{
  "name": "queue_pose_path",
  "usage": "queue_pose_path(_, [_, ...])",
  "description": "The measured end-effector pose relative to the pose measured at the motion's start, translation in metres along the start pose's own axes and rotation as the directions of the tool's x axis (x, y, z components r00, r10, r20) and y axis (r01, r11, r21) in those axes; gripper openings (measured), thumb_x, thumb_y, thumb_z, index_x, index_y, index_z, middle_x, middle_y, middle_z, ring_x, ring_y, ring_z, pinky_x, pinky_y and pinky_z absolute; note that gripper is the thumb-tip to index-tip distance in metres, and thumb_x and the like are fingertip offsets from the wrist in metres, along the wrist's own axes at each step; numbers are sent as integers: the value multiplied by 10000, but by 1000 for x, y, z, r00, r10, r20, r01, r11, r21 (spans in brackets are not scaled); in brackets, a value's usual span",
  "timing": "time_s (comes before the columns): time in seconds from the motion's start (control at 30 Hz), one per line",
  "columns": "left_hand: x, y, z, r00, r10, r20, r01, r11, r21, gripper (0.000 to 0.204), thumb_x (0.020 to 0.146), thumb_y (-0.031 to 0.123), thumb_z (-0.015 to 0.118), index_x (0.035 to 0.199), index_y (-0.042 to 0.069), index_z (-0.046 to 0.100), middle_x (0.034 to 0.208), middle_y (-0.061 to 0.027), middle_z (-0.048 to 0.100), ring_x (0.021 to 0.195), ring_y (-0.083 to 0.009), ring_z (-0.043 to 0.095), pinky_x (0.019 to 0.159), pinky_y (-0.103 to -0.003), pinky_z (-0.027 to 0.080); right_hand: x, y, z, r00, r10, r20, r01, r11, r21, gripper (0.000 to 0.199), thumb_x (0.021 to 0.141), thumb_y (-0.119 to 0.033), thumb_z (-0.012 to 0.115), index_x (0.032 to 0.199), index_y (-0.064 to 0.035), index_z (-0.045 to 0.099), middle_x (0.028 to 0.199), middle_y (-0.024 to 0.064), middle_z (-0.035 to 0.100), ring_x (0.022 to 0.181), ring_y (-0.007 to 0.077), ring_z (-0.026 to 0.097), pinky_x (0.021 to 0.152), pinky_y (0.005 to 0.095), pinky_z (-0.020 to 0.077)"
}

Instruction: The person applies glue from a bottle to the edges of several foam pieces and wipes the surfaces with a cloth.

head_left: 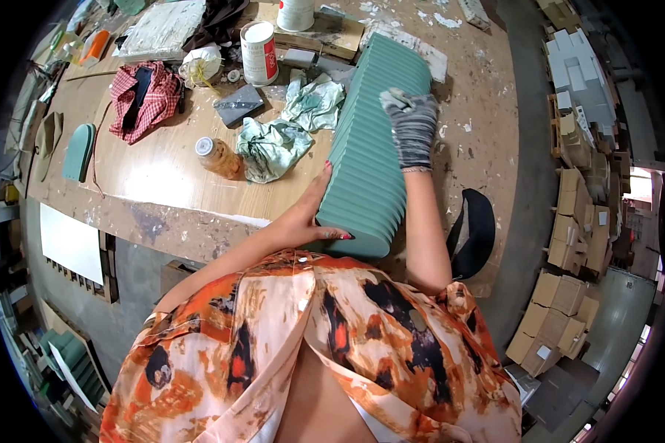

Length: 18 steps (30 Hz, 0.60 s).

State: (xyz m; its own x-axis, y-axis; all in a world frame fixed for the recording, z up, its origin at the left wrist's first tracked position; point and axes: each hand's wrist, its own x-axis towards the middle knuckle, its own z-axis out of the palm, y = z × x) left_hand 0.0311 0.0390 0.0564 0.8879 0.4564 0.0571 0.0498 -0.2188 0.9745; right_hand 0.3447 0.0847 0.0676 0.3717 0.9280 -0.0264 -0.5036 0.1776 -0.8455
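A long green ribbed block [369,140] with a flat near end lies lengthwise in front of me. My bare left hand [312,218] grips its near left corner, the thumb on the near end and the fingers along the left side. My right hand [410,129], in a grey striped knit glove, rests on the block's upper right side with its fingers curled. Something pale shows at the gloved fingertips; I cannot tell whether it is a small cloth or the stained glove tips. Left of the block lie two green-stained crumpled cloths [273,150] and a dark grey sanding block [239,105].
A jar of amber liquid [219,157], a white-and-red can [259,55] and a red checked cloth [145,100] stand or lie to the left. A black curved item [474,235] lies right of my forearm. Cardboard boxes [550,325] are stacked beyond the table's right edge.
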Motion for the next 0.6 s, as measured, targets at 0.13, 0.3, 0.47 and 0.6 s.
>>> queue_pose_path(0.13, [-6, -2, -2, 999, -24, -34, 24, 1000, -12, 1231, 752, 285, 867, 1560, -22, -10, 1618, -284, 63, 1511, -384, 93, 1221, -412, 155, -1, 14, 81, 962, -274, -13, 90, 358, -929, 263, 779, 46, 746, 1018, 62, 637, 1016, 131, 715, 879, 185, 680, 825, 288, 550])
queue_pose_path(0.3, [-4, -4, -2, 1000, -10, -12, 10, 1000, 2, 1227, 754, 286, 865, 1559, -23, -8, 1619, -284, 59, 1512, -383, 91, 1221, -414, 155, 2, 9, 110, 951, -299, 74, 151, 241, -959, 277, 756, -6, 777, 1010, 42, 678, 989, 140, 706, 865, 197, 672, 846, 303, 531])
queue_pose_path(0.47, [-2, -2, -1, 1000, 2, -14, -2, 1000, 1, 1228, 753, 283, 866, 1562, -15, -10, 1621, -277, 58, 1512, -383, 88, 1222, -416, 155, 14, 27, 69, 907, -375, 190, 265, 162, -950, 275, 752, -76, 776, 972, 52, 670, 967, 161, 729, 830, 264, 670, 894, 325, 502])
queue_pose_path(0.6, [-5, -5, -1, 1000, -8, -24, 8, 1000, -1, 1231, 754, 279, 865, 1563, -10, -17, 1623, -273, 52, 1513, -381, 86, 1222, -417, 158, -7, 8, 62, 932, -360, -46, 133, 457, -879, 221, 771, -48, 751, 952, 27, 649, 937, 147, 723, 838, 253, 672, 848, 326, 518])
